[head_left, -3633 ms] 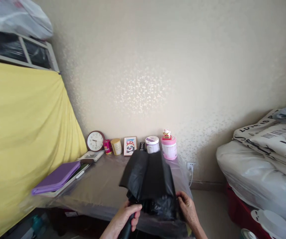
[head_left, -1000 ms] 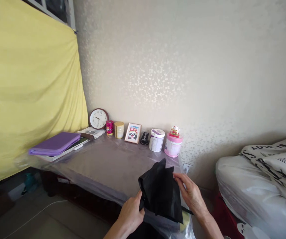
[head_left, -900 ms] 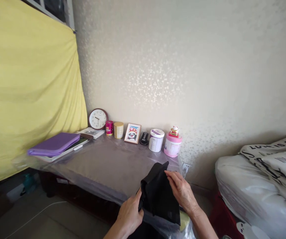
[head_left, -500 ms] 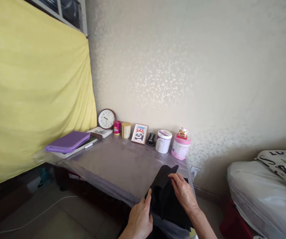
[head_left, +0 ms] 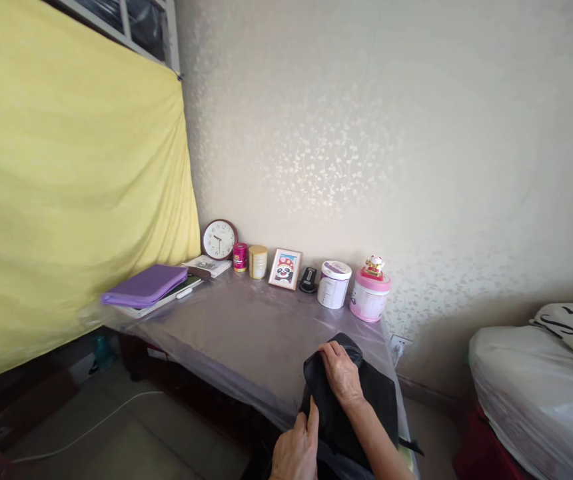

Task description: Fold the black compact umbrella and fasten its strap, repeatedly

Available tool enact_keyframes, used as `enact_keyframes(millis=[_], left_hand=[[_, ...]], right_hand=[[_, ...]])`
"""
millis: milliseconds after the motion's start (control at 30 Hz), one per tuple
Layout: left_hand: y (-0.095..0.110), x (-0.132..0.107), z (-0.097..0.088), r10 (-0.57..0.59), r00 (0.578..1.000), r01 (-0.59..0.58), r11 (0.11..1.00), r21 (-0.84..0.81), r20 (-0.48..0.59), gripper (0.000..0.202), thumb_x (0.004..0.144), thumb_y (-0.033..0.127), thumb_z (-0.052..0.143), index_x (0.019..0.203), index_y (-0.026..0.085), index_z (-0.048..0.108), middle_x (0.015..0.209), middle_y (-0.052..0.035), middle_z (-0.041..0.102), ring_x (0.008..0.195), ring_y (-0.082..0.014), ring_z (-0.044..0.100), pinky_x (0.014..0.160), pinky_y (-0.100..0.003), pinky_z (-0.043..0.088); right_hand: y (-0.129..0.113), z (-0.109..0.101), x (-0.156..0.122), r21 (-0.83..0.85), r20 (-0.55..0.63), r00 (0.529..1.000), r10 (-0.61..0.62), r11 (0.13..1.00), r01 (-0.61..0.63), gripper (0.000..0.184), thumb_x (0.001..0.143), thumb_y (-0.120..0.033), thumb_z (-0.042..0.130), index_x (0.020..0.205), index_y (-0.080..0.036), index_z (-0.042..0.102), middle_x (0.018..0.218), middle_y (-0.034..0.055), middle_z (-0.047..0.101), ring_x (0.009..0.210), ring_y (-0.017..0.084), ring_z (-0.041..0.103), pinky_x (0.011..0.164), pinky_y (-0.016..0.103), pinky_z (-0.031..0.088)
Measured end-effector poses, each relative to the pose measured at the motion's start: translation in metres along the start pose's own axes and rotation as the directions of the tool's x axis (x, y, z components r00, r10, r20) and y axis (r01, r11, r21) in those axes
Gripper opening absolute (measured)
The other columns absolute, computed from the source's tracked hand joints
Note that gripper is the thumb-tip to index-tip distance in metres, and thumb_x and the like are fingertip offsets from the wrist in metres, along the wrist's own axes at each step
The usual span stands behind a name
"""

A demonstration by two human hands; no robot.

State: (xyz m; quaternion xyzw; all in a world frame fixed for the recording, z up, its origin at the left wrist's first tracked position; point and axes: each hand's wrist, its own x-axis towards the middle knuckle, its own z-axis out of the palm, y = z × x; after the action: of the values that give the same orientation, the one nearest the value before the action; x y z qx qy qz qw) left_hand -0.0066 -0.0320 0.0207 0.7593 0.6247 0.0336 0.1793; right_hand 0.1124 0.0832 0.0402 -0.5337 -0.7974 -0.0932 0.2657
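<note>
A black folding umbrella (head_left: 366, 400), its canopy collapsed, lies at the near right end of the plastic-covered table (head_left: 246, 333). My right hand (head_left: 340, 373) lies on top of the black fabric near its far end, fingers curled over a fold and pressing it down. My left hand (head_left: 297, 453) is at the bottom edge, gripping the umbrella's near end, thumb raised against the fabric. The handle is hidden below the frame.
Along the wall stand a clock (head_left: 219, 239), a red tin (head_left: 239, 257), a gold tin (head_left: 258, 261), a panda picture (head_left: 285, 269), a white tub (head_left: 333, 284) and a pink tub (head_left: 369, 297). A purple folder (head_left: 146, 287) lies left. Bagged bedding (head_left: 541, 393) sits at the right.
The umbrella canopy has been gathered from a loose raised shape into a flatter bundle on the table. My right hand moved from its side onto its top. The view shifted left.
</note>
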Motion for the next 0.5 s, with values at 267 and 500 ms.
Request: enact_keyframes(millis=[267, 500], left_hand=[[-0.005, -0.001, 0.007, -0.020, 0.999, 0.020, 0.999, -0.035, -0.024, 0.069, 0.075, 0.009, 0.036, 0.140, 0.011, 0.012, 0.123, -0.0165, 0.049, 0.092, -0.0236, 0.060, 0.077, -0.031, 0.047], [-0.009, -0.008, -0.015, 0.034, 0.999, -0.034, 0.999, -0.015, -0.001, 0.081, 0.076, 0.022, 0.046, 0.138, 0.030, -0.006, 0.113, -0.0099, 0.053, 0.088, -0.0226, 0.061, 0.073, -0.032, 0.047]], right_hand=[[-0.002, 0.013, -0.004, -0.119, 0.038, 0.999, -0.032, 0.992, 0.036, 0.019, 0.090, -0.021, 0.039, 0.089, -0.024, 0.058, 0.083, 0.0019, 0.059, 0.080, 0.015, 0.053, 0.070, 0.023, 0.041], [-0.004, 0.014, -0.003, -0.154, 0.049, 0.999, -0.010, 0.988, 0.018, 0.017, 0.090, -0.022, 0.040, 0.087, -0.024, 0.057, 0.083, 0.0015, 0.058, 0.080, 0.014, 0.053, 0.066, 0.022, 0.040]])
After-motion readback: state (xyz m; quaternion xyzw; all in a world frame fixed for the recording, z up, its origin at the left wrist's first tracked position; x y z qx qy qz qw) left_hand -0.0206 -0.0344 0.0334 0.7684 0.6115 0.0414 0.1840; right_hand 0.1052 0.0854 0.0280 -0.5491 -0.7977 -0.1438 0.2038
